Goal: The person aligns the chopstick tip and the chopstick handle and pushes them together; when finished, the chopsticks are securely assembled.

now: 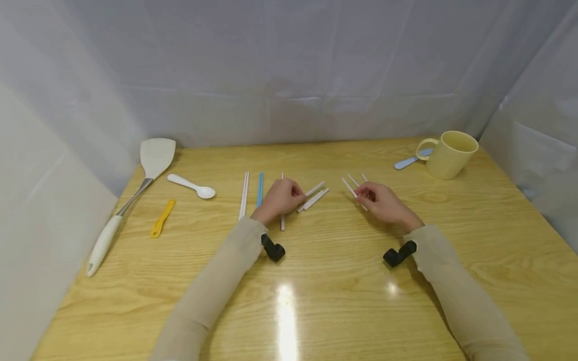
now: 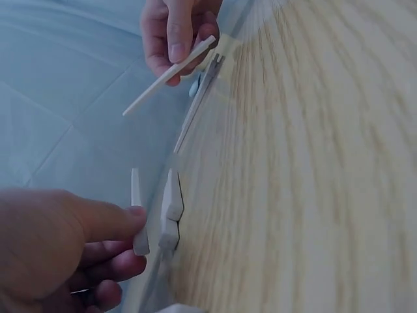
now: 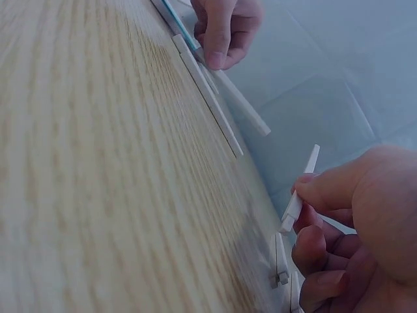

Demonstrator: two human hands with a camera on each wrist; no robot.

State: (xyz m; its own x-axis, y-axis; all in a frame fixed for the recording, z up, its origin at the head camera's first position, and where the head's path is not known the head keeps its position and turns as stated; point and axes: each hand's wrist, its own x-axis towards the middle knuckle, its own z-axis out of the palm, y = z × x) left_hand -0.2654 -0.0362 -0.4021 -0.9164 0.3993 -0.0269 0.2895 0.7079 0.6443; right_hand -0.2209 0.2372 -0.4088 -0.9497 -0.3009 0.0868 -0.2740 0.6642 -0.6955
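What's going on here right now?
A person pinches a pale chopstick in the left hand and another in the right hand. More pale chopsticks lie on the table between the hands. Left of them, a blue pair lies beside a white pair. The spatula, spoon and mug are untouched.

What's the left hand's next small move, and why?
The left hand should probably lay its pinched chopstick beside the lone pale chopstick: that one appears single, while the white pair and blue pair lie nearby, each two sticks side by side.
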